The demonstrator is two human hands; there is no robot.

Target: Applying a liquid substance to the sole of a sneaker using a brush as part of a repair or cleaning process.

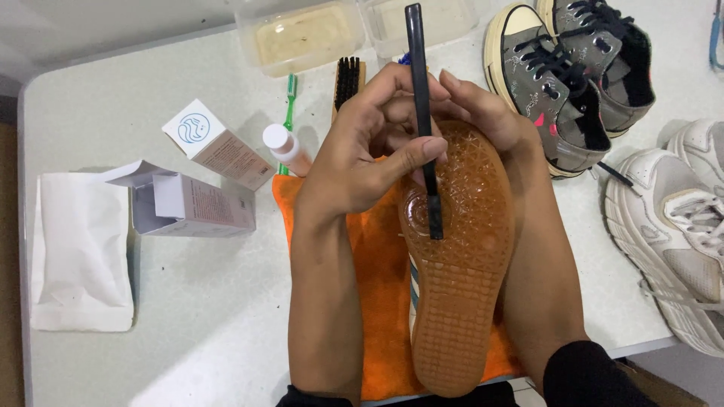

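- Left hand point(369, 151) grips thin black brush point(422, 113), tip on upturned gum sole point(456, 286).
- Right hand point(490, 113) clasps sneaker's toe.
- Scrubbing looks midway; far tubs point(302, 34) unused.

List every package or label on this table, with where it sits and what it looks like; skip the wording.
Closed carton: left of the hands, lying slanted; white top with a blue round emblem, pale pinkish side.
Open carton: just below it, flap raised; white and pinkish.
White pouch: far left edge, flat, plain.
Small bottle: beside the closed carton, white cap, peach body.
No signs or screens.
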